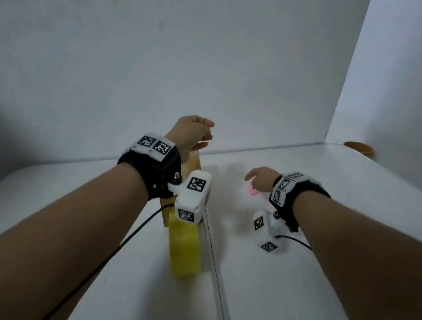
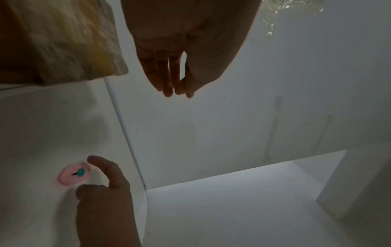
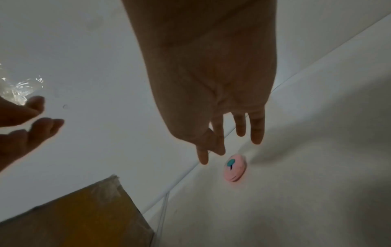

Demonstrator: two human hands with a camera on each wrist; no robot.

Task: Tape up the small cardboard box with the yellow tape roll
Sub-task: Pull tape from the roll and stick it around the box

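Small cardboard box on white table, mid-front, under left wrist; yellow tape band already over top and near face, film wrinkled at far corner. Wrapping looks largely done; roll itself not identifiable

Left hand raised above far end of box, fingers loose, holding nothing. Right hand released, fingers extended toward pink disc, not touching

Seam in table just right of box; walls behind and right; open room front-right
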